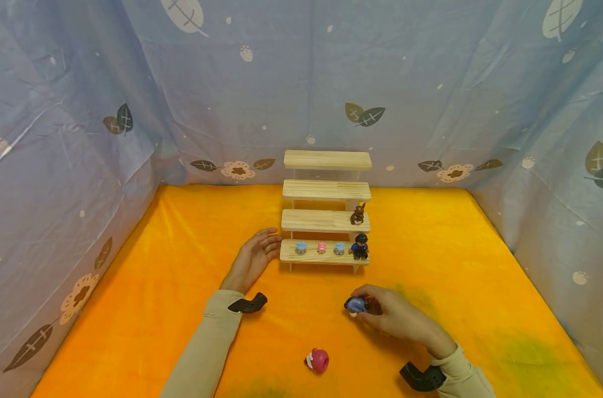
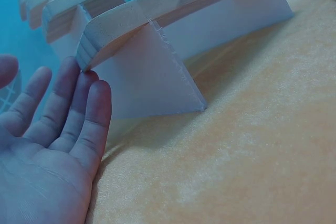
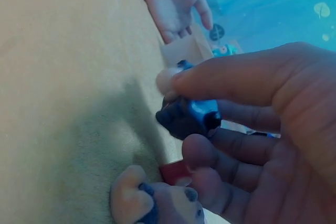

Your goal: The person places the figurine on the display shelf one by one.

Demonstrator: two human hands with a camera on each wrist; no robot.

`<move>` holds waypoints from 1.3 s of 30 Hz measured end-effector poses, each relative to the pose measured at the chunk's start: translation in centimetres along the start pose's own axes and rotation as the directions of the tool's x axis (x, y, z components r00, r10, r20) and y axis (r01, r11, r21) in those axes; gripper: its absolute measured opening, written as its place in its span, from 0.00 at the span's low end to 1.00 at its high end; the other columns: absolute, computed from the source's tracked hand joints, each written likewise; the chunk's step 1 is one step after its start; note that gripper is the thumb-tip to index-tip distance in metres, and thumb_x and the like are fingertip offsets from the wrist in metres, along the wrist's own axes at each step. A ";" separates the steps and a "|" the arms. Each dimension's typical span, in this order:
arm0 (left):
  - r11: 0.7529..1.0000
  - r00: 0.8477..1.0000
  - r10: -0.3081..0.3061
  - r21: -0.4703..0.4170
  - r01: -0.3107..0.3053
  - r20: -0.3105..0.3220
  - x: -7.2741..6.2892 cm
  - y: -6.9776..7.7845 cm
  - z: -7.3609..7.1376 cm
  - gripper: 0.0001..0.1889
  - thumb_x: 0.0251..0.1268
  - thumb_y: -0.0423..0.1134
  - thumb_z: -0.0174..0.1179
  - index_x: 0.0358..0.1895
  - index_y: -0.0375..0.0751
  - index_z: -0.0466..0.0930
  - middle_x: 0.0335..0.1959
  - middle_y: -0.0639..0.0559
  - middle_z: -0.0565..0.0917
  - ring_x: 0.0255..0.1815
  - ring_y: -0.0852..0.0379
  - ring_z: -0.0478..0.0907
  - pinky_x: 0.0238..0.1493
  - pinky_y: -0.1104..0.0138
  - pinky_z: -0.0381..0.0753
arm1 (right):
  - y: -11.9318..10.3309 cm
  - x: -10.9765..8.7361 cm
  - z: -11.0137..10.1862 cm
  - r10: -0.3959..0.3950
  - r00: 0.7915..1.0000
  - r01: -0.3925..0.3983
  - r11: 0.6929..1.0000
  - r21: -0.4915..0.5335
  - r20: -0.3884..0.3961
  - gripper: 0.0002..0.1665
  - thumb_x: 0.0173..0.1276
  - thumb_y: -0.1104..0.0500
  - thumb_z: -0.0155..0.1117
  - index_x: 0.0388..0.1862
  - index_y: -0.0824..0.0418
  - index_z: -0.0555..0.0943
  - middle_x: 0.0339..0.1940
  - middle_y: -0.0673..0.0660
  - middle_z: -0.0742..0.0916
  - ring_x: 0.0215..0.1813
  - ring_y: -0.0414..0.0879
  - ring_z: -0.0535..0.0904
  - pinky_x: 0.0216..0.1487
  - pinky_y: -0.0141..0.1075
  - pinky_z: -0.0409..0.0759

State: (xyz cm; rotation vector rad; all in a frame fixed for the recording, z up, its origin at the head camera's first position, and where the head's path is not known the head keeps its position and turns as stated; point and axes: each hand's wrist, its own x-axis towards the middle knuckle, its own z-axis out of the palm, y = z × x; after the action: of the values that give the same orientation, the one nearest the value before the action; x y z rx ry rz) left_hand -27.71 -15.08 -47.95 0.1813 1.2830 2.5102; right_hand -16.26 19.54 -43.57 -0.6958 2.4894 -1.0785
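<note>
My right hand (image 1: 401,316) pinches a small blue toy figure with black parts (image 1: 356,305) between thumb and fingers, over the orange cloth. In the right wrist view, another toy with beige and dark parts (image 3: 170,203) lies on the cloth below those fingers, a red piece (image 3: 175,172) beside it. My left hand (image 1: 254,260) has its fingers extended, palm turned up toward the shelf. Its fingertips are right at the left end of the lowest step of a wooden tiered stand (image 1: 325,221).
On the lowest step sit two light-blue figures (image 1: 301,247), a pink one (image 1: 322,248) and a dark-capped figure (image 1: 360,247). A brown animal figure (image 1: 358,214) stands one step higher. Nearer me lies a dark-pink toy (image 1: 318,360). Patterned curtains (image 1: 261,88) enclose the back and sides.
</note>
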 end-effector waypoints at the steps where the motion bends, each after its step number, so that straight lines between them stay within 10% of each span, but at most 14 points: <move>1: 1.000 1.000 0.001 0.002 -0.001 0.002 0.0 0.0 0.0 0.20 0.84 0.47 0.43 0.66 0.38 0.67 0.56 0.46 0.78 0.53 0.55 0.78 0.54 0.67 0.80 | 0.0 0.0 0.0 0.004 1.000 -0.004 1.000 0.008 -0.002 0.19 0.72 0.57 0.66 0.60 0.56 0.78 0.47 0.54 0.85 0.31 0.34 0.73 0.30 0.30 0.76; 13: 1.000 1.000 0.002 0.003 -0.002 0.009 0.0 0.0 -0.1 0.19 0.85 0.46 0.41 0.66 0.39 0.68 0.55 0.48 0.78 0.53 0.56 0.78 0.54 0.66 0.78 | -0.4 0.4 -0.1 -0.028 0.994 0.028 1.000 -0.008 -0.110 0.17 0.72 0.55 0.67 0.58 0.52 0.78 0.32 0.48 0.83 0.28 0.35 0.73 0.25 0.31 0.75; 39: 1.000 1.000 -0.002 0.000 0.002 0.008 -0.1 0.0 -0.1 0.21 0.85 0.46 0.41 0.69 0.37 0.65 0.53 0.50 0.80 0.51 0.57 0.78 0.55 0.66 0.78 | -2.8 2.0 -1.0 -0.119 0.969 0.113 0.993 -0.042 -0.218 0.19 0.70 0.59 0.68 0.57 0.52 0.77 0.43 0.45 0.86 0.41 0.36 0.78 0.40 0.36 0.79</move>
State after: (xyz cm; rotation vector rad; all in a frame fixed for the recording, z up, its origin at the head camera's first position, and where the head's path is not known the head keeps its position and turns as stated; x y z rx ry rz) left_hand -27.64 -15.13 -48.01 0.1892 1.2797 2.5052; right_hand -17.54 17.32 -41.03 -0.7772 2.6841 -1.2236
